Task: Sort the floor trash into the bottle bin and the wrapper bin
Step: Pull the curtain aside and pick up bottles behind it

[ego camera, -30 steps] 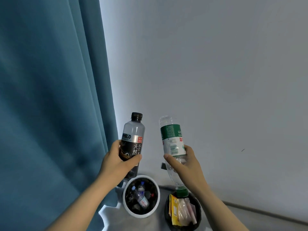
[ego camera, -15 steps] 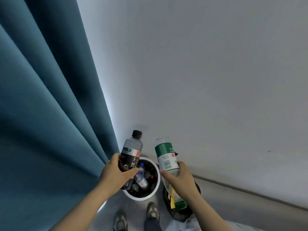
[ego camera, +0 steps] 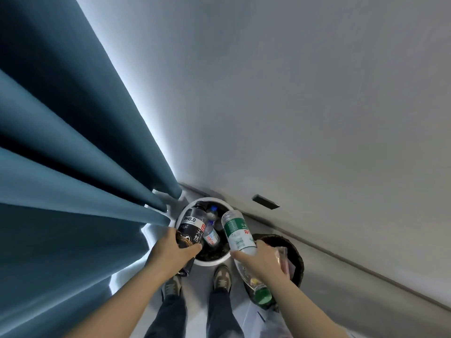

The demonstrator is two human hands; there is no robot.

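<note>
Left hand (ego camera: 174, 251) grips black-label bottle (ego camera: 191, 224), tilted, cap end over the left side of the white bin (ego camera: 212, 261). Right hand (ego camera: 262, 259) grips green-label bottle (ego camera: 238, 234), inverted, its base over the white bin's right edge. White bin holds several bottles. Dark bin (ego camera: 297, 257), just beside it on the right, holds wrappers (ego camera: 283, 261). Both bins stand on the floor by a teal curtain (ego camera: 73, 167).

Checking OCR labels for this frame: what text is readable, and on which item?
"PH8.0": white print on the dark bottle gripped by the left hand.
"天然": large white characters lower on the same label.
Green-label bottle in the right hand: red characters and a barcode, too blurred to read.
Small bottle in the white bin: red label, unreadable.
</note>
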